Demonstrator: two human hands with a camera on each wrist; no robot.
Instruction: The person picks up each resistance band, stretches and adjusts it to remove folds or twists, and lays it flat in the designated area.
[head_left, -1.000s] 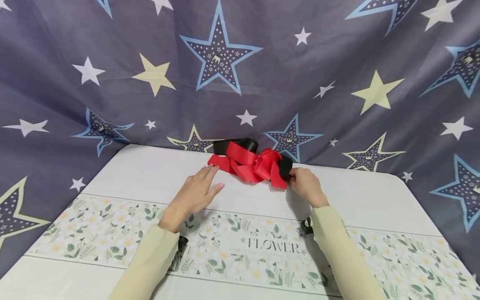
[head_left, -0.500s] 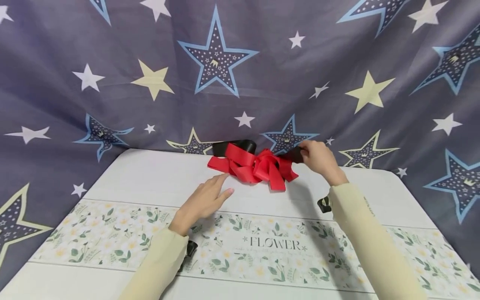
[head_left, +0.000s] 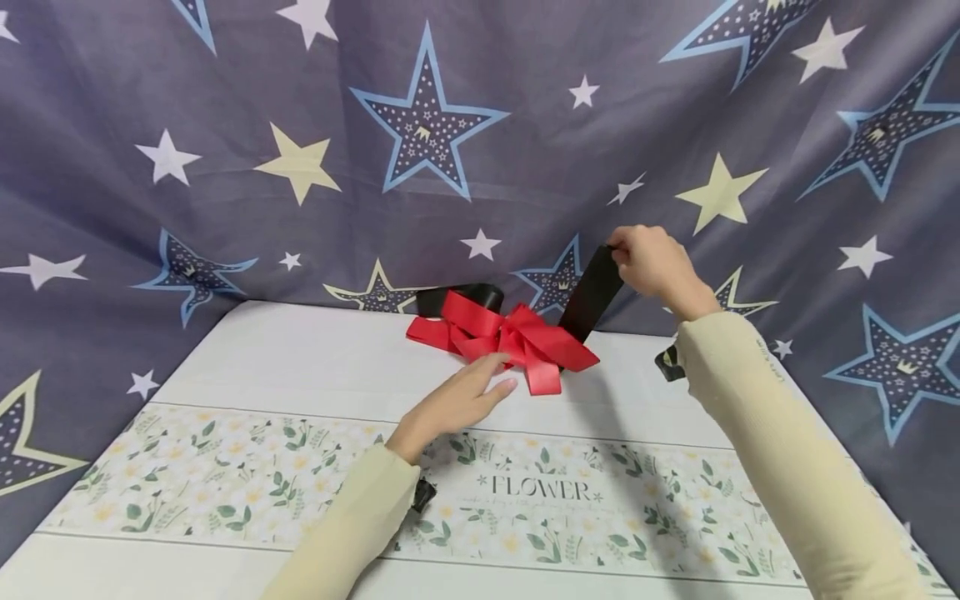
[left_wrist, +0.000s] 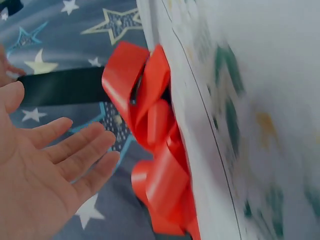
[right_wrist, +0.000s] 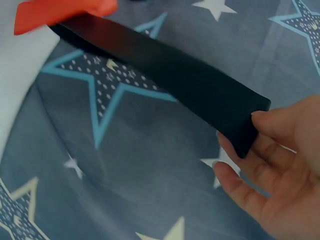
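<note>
A wide black ribbon [head_left: 592, 293] rises from the back of the table, its end pinched between the thumb and fingers of my right hand [head_left: 658, 265]. The right wrist view shows that black ribbon [right_wrist: 165, 70] stretched from the hand down to the red pile. Loops of red ribbon [head_left: 480, 321] lie in a loose heap at the table's back edge, partly over the black. My left hand [head_left: 461, 400] hovers just in front of the heap, fingers straight and holding nothing. In the left wrist view, the left hand [left_wrist: 55, 170] is spread beside the red ribbon [left_wrist: 155, 115].
Beneath lies a white table [head_left: 300, 358] with a flower-printed band across it. A dark curtain [head_left: 480, 150] printed with stars hangs right behind its back edge. Another loop of black ribbon [head_left: 459, 298] lies behind the red heap on the left.
My right hand has lifted up and to the right, pulling the black ribbon out from the heap. My left hand has moved right, along the front of the red ribbon.
</note>
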